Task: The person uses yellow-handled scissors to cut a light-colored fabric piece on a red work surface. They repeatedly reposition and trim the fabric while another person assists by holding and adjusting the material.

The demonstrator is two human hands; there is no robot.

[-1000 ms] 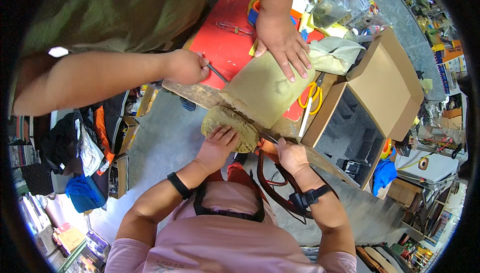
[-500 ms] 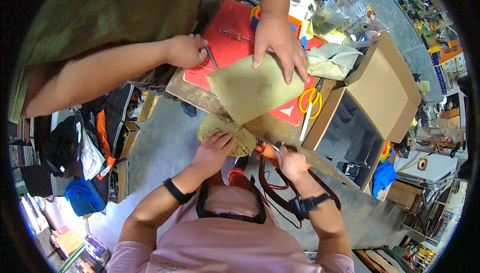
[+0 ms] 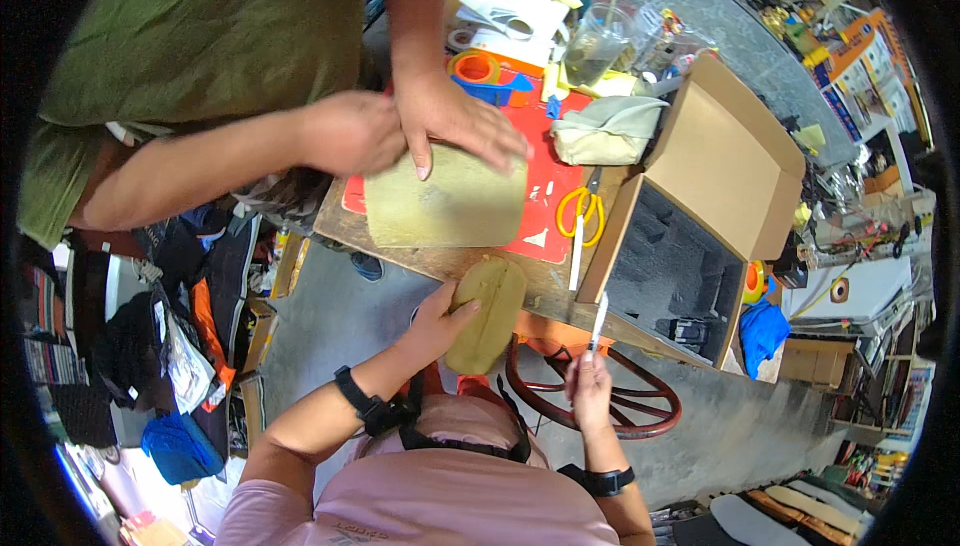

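Note:
My left hand (image 3: pixel 437 324) is closed on the edge of an oval, olive-yellow flat piece (image 3: pixel 490 311), with the thumb on its face. The oval piece stands lengthwise in front of me, just off the near table edge. My right hand (image 3: pixel 588 386) grips a slim, pale, pen-like tool (image 3: pixel 598 324) pointing up toward the box corner; its exact kind is unclear. Across from me, another person's hand (image 3: pixel 455 121) presses flat on an olive-yellow sheet (image 3: pixel 450 206). That person's other hand (image 3: pixel 355 133), blurred, is beside the sheet's upper left corner.
A red board (image 3: pixel 545 191) lies on the wooden table (image 3: pixel 400 258). Yellow-handled scissors (image 3: pixel 580 216) and a white strip (image 3: pixel 576 256) are beside an open cardboard box (image 3: pixel 622 246). A pale cloth bundle (image 3: pixel 607 131) lies behind. Below the table edge is a dark red spoked wheel (image 3: pixel 640 424).
The oval piece has turned from lying wide to lengthwise. My right hand has drawn back from the table edge, and its tool now shows. The other person's sheet has turned and its hands shifted.

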